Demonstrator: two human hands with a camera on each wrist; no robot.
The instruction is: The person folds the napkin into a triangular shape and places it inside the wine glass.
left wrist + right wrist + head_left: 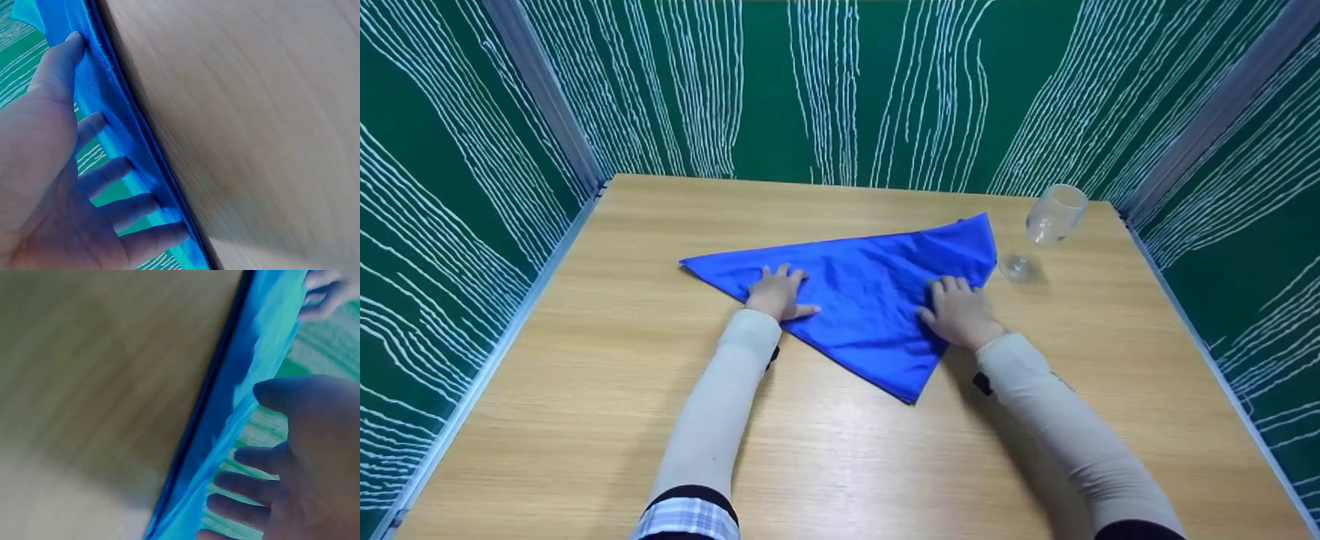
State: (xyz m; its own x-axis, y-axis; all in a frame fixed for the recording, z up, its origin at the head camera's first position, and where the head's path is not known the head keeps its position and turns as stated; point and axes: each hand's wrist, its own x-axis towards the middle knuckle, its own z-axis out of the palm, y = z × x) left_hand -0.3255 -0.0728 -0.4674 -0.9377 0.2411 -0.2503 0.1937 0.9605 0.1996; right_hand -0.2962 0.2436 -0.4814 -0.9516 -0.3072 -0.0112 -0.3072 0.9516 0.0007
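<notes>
Smooth blue cloth [870, 296], roughly triangular: on pale wooden bench [825, 457]. Left hand [777, 294]: fingers spread upon it. Right hand [962, 311]: fingers loose, at right edge. Clear stemmed glass [1050, 223], near: dragging cloth rightward could topple it.

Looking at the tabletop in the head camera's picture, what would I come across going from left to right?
The blue cloth's pointed left corner, the person's left hand, the right hand, then the clear stemmed glass.
</notes>
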